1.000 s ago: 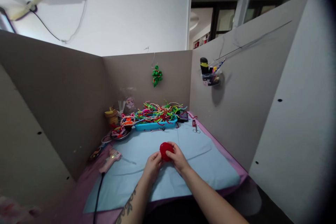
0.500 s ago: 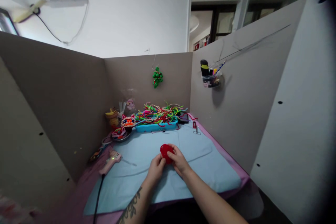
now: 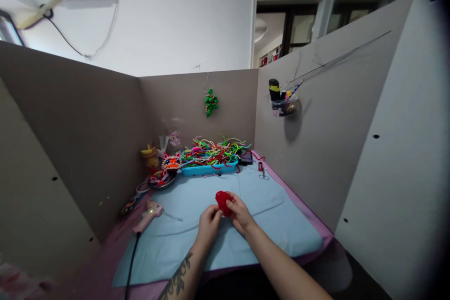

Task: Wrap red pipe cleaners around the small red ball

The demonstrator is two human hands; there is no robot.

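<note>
A flat, rounded red piece (image 3: 222, 201) is held above the light blue cloth (image 3: 267, 229); its exact kind is too small to make out. My right hand (image 3: 239, 213) grips it from the right, thumb across the front and fingers behind. At its lower left edge, my left hand (image 3: 210, 220) is closed in a pinch, thumb and forefinger together against the red piece. Whether a thin strand lies between those left fingertips is hidden.
A blue tray (image 3: 211, 169) heaped with colourful fuzzy stems stands at the back. Left lies a pink glue gun (image 3: 149, 218) with a cord. Small scissors (image 3: 263, 176) rest at the right. A bowl (image 3: 163, 182) holds colourful pieces. Grey panels (image 3: 309, 150) enclose the table.
The red piece has tilted a little and risen slightly in my right hand. My left hand has shifted slightly along its lower edge. Everything else stays in place.
</note>
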